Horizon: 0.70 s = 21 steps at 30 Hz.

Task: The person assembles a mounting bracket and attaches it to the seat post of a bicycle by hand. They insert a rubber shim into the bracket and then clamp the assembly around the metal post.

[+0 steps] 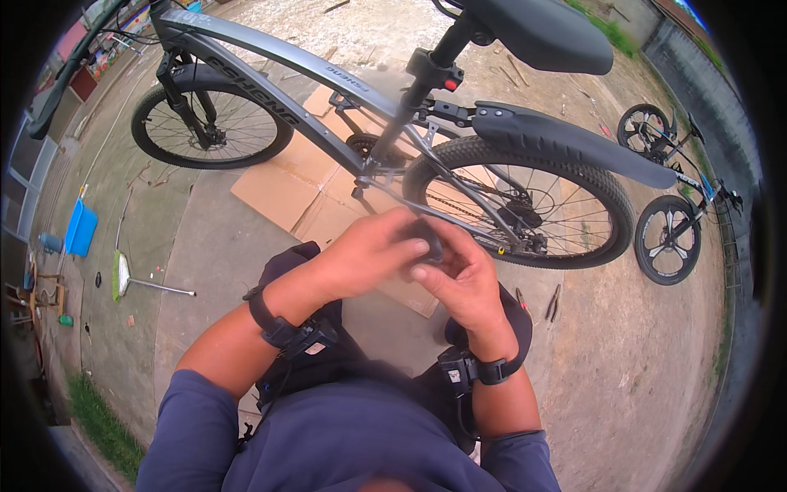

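Note:
Both my hands meet in front of the rear wheel (602, 238) of a grey bicycle (270, 53). Between them is a small black part (429, 235), its kind hidden by my fingers and blur. The fingers of my left hand (365, 254) are closed on its left side, the thumb lying on top. My right hand (469, 289) cups it from the right with curled fingers and thumb. Just beyond the hands are the chain and the frame's lower tubes. A black rear mudguard (574, 143) and a saddle (541, 37) rise above the wheel.
Flattened cardboard (279, 193) lies under the bicycle. Right of my knee are red-handled pliers (522, 302) and dark pliers (554, 303). A second bicycle (668, 238) leans by the right wall. On the left are a broom (121, 275) and a blue bin (80, 228).

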Available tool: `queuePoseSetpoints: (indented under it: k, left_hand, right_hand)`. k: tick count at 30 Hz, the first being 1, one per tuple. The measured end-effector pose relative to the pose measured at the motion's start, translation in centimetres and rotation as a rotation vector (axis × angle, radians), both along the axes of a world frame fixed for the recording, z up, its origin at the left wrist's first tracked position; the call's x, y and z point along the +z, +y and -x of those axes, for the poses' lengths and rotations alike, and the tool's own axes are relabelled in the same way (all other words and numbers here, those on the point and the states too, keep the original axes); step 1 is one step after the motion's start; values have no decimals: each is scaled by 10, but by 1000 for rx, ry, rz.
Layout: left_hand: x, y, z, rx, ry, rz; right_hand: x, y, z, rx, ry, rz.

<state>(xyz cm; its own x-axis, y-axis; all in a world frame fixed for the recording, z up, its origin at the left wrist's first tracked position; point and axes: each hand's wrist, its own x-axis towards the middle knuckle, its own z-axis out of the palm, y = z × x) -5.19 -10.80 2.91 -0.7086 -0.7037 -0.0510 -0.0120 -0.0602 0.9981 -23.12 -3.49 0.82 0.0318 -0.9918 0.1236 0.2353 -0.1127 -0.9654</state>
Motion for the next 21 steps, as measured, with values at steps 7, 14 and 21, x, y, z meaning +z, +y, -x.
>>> queuePoseSetpoints:
  k: [7,14,21]
  left_hand:
    - [-3,-4,-1,-37,-70,16]
    - [-22,-13,-26,-16,-175,106]
    - [-19,-47,-126,-3,-859,504]
  right_hand:
    - [-9,-4,8,-28,30,-14]
    - [-11,-4,12,-63,-30,-72]
    - [-36,18,85,-339,170,-198]
